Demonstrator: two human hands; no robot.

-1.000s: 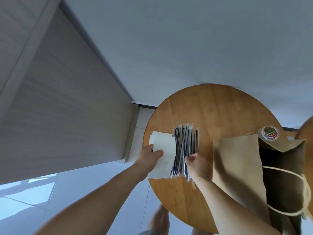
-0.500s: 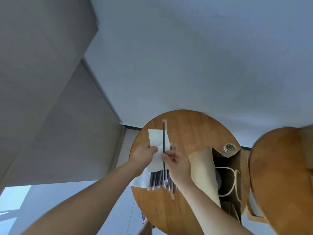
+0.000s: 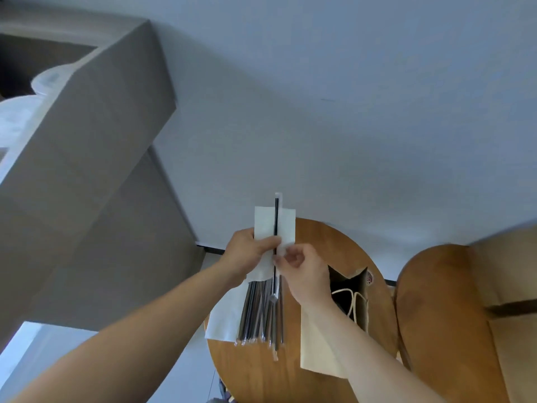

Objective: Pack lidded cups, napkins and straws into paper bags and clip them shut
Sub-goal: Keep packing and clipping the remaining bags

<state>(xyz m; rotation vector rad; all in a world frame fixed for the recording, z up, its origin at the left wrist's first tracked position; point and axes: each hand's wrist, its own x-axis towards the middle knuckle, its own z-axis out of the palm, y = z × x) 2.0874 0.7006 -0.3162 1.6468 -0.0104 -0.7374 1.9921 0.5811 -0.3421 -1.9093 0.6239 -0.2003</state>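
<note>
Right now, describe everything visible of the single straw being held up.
The straw is thin, black and straight, in a clear wrapper that overhangs its top end. It stands nearly upright in the air against a white napkin. The left hand presses it to the napkin; the right hand pinches it just below.

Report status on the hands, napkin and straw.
Left hand grips napkin, thumb over wrapped straw. Right hand pinches it lower down. Paper bag open, mouth unobstructed.

Plain room: round wooden table point(image 3: 290, 382), plain wall point(image 3: 348, 112).
</note>
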